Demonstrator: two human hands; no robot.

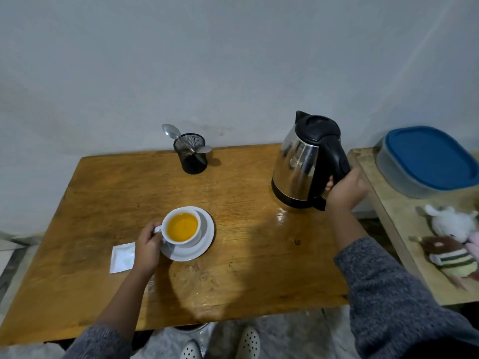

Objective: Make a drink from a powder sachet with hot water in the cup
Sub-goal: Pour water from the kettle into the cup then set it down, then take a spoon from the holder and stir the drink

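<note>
A white cup (181, 240) full of orange liquid stands on a white saucer (206, 242) on the wooden table (233, 268). My left hand (147, 248) grips the cup's handle from the left. A white sachet (121, 257) lies flat just left of that hand. At the table's back right a steel kettle (295, 167) with a black lid stands upright on the wood, and my right hand (344, 190) is wrapped around its black handle.
A black mesh holder (193, 159) with two spoons (172, 132) stands at the back centre by the wall. A second table on the right carries a blue-lidded container (427, 161) and soft toys (451, 242). My feet show below the table's front edge.
</note>
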